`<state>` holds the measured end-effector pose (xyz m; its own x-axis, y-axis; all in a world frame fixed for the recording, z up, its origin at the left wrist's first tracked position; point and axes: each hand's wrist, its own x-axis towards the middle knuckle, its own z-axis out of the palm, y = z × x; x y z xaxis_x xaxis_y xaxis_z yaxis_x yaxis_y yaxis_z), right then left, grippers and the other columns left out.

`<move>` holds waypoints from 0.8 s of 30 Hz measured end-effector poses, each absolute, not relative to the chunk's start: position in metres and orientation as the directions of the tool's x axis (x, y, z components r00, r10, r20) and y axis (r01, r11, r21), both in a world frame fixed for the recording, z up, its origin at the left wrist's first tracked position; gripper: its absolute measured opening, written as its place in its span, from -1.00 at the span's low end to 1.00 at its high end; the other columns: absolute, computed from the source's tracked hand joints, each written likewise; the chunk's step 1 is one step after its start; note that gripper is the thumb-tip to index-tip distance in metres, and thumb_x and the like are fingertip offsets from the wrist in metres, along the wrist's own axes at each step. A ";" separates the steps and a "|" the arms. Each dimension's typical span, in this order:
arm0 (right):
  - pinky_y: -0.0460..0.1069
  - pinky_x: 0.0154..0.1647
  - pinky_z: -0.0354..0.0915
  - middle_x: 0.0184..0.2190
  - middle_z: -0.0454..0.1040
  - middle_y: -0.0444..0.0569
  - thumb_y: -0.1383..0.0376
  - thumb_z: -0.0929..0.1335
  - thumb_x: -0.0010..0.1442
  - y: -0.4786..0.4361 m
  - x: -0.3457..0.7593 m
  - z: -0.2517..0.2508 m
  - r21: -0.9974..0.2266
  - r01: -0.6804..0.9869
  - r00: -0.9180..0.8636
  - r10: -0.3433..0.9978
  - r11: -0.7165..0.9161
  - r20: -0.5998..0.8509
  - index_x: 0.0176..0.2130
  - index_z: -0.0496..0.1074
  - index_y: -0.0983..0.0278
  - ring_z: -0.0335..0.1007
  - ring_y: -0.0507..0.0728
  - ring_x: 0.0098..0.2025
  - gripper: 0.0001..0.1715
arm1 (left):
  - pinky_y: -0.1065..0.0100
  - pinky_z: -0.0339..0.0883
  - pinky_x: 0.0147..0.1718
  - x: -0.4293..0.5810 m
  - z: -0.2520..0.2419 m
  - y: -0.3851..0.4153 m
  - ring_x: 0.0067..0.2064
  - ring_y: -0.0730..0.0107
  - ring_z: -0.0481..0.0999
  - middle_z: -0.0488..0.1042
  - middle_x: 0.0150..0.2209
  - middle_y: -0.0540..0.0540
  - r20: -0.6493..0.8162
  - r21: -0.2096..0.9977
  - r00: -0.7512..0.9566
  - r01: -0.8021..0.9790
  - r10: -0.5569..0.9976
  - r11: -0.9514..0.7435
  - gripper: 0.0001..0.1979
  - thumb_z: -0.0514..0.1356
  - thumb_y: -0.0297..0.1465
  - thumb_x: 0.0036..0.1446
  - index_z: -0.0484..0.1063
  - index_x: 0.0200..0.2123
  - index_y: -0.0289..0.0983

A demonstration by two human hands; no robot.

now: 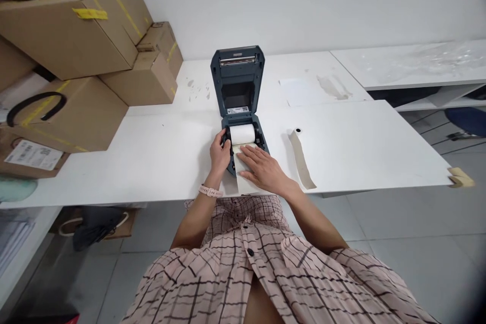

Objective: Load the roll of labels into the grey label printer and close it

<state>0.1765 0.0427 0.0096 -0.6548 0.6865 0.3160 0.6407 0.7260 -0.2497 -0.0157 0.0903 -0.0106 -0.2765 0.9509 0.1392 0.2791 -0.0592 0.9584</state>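
A dark grey label printer stands on the white table with its lid raised. Inside its base sits a roll of white labels, and a strip of label paper runs from it over the front towards the table edge. My left hand grips the left side of the printer's base, thumb on the inner edge beside the roll. Flat on the strip, just in front of the roll, lies my right hand with its fingers stretched out. Part of the strip and the printer's front are hidden under it.
Right of the printer lies a curled paper strip with a small core at its far end. A white sheet lies behind it. Cardboard boxes are stacked at the left. A blue chair stands at the right.
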 end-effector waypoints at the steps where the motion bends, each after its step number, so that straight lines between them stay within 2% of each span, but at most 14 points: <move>1: 0.32 0.49 0.22 0.43 0.28 0.19 -0.02 0.25 0.48 0.042 0.176 0.010 -0.248 0.642 -0.653 0.687 0.726 0.319 0.37 0.34 0.32 0.17 0.34 0.49 -0.32 | -0.07 0.25 0.36 -0.014 -0.008 0.086 0.33 0.00 0.44 0.48 0.30 -0.27 0.133 0.956 -0.278 0.291 0.951 -0.049 -0.54 0.18 -0.32 0.30 0.42 0.24 -0.24; 5: 0.34 0.46 0.26 0.40 0.32 0.21 -0.03 0.28 0.47 0.043 0.174 0.008 -0.302 0.623 -0.633 0.692 0.721 0.347 0.36 0.35 0.30 0.23 0.36 0.46 -0.32 | -0.06 0.13 0.44 -0.003 -0.001 0.061 0.46 0.00 0.26 0.32 0.43 -0.20 0.117 0.951 -0.267 0.309 0.957 -0.030 -0.45 0.20 -0.19 0.32 0.32 0.34 -0.13; 9: 0.37 0.46 0.26 0.39 0.36 0.18 -0.10 0.34 0.40 0.040 0.181 0.009 -0.458 0.531 -0.601 0.698 0.713 0.389 0.32 0.41 0.22 0.25 0.36 0.46 -0.31 | -0.03 0.11 0.46 0.007 -0.001 0.029 0.54 0.00 0.07 0.07 0.54 -0.17 0.017 0.970 -0.236 0.240 0.972 0.041 -0.28 0.20 -0.03 0.32 0.12 0.45 -0.07; 13: 0.34 0.35 0.39 0.24 0.55 0.06 -0.05 0.34 0.42 0.043 0.202 0.024 -0.691 0.351 -0.557 0.734 0.631 0.387 0.09 0.59 0.13 0.43 0.30 0.34 -0.55 | 0.03 0.18 0.44 0.008 -0.001 0.005 0.56 -0.01 0.01 -0.03 0.57 -0.14 -0.052 0.982 -0.233 0.163 0.971 0.091 -0.15 0.22 0.06 0.27 0.01 0.49 -0.04; 15: 0.33 0.34 0.40 0.20 0.59 0.00 -0.05 0.32 0.44 0.060 0.215 0.039 -0.761 0.315 -0.414 0.804 0.567 0.428 0.04 0.60 0.08 0.49 0.27 0.28 -0.60 | 0.07 0.20 0.44 0.007 -0.001 -0.003 0.57 0.00 -0.03 -0.11 0.59 -0.14 -0.086 0.985 -0.233 0.125 0.969 0.118 -0.06 0.27 0.06 0.23 -0.08 0.52 -0.04; 18: 0.36 0.47 0.20 0.32 0.47 -0.03 -0.22 0.27 0.39 0.115 0.226 0.070 -0.784 0.322 -0.136 0.845 0.531 0.517 0.22 0.47 0.04 0.34 0.29 0.40 -0.37 | 0.07 0.27 0.40 0.005 -0.003 -0.010 0.56 -0.05 0.02 -0.14 0.59 -0.17 -0.168 0.980 -0.216 0.067 0.962 0.187 0.06 0.32 0.07 0.18 -0.20 0.54 -0.03; 21: 0.28 0.56 0.01 0.48 0.23 -0.10 -0.38 0.18 0.32 0.184 0.217 0.105 -0.821 0.279 -0.117 0.866 0.498 0.485 0.38 0.27 0.02 0.04 0.25 0.55 -0.11 | 0.03 0.35 0.35 0.002 -0.007 -0.011 0.51 -0.12 0.16 -0.04 0.57 -0.25 -0.218 0.973 -0.201 0.033 0.955 0.229 0.10 0.34 0.07 0.15 -0.21 0.55 -0.07; 24: 0.20 0.59 -0.08 0.55 0.05 -0.21 -0.39 0.13 0.34 0.235 0.194 0.134 -0.884 0.203 -0.178 0.903 0.422 0.390 0.43 0.14 -0.01 -0.11 0.17 0.59 -0.08 | -0.02 0.35 0.35 -0.003 -0.006 -0.011 0.51 -0.15 0.17 0.00 0.55 -0.28 -0.201 0.973 -0.175 0.080 0.964 0.217 0.08 0.33 0.04 0.17 -0.21 0.55 -0.09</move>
